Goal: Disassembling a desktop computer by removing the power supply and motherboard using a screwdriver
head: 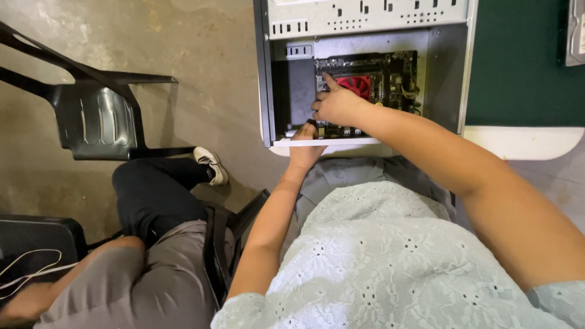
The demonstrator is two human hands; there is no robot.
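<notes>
An open grey computer case (452, 73) lies on its side at the edge of a green-topped table. Inside it sits a dark motherboard (393, 76) with a red cooler fan (358, 84). My right hand (336, 105) rests on the board just left of the fan, fingers curled, the index finger pointing up along the board. My left hand (304, 146) grips the near lower edge of the case, fingers bent over the rim. Whether the right hand holds anything small is hidden.
The table (518, 141) has a white rounded edge and a green top (524, 61). A black plastic chair (97, 116) stands at the left on a concrete floor. Another person sits beside me, legs in dark trousers with a white shoe (210, 163).
</notes>
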